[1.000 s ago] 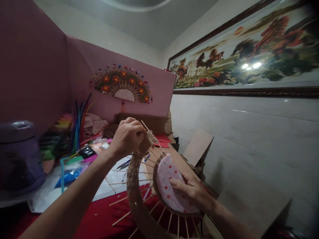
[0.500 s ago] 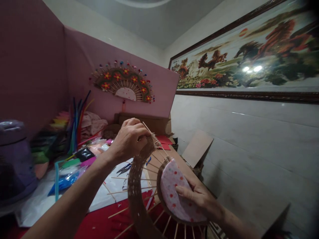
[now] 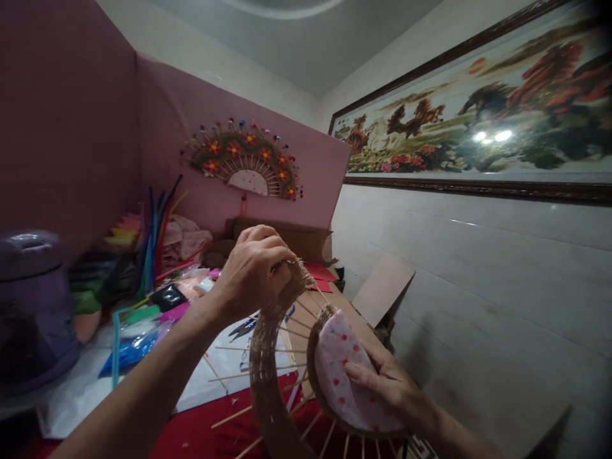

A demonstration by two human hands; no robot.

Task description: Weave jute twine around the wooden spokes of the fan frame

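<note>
A half-round fan [image 3: 264, 357] of thin wooden sticks, woven across with a band of brown cord, is held up in front of me. Its inner half-disc is covered in white cloth with red dots [image 3: 342, 357]. My right hand [image 3: 389, 386] grips that half-disc, thumb on the near face and the other fingers mostly behind. At the upper end of the woven band, my left hand [image 3: 261, 261] is closed, its fingers pinched on the cord by the outermost stick. The fingertips are partly hidden. Bare stick ends stick out past the band on the left.
Scissors [image 3: 243, 326] lie on a white sheet [image 3: 196, 382] over a red cloth. Bagged coloured materials [image 3: 129, 347], pipe cleaners [image 3: 157, 236] and a purple container [image 3: 36, 312] stand left. A finished flowered fan [image 3: 248, 159] hangs on the pink board; cardboard [image 3: 385, 287] leans right.
The whole view has shifted slightly, so the scene sits a little further right. My left hand has moved slightly over the top stick's end; my right hand keeps its hold.
</note>
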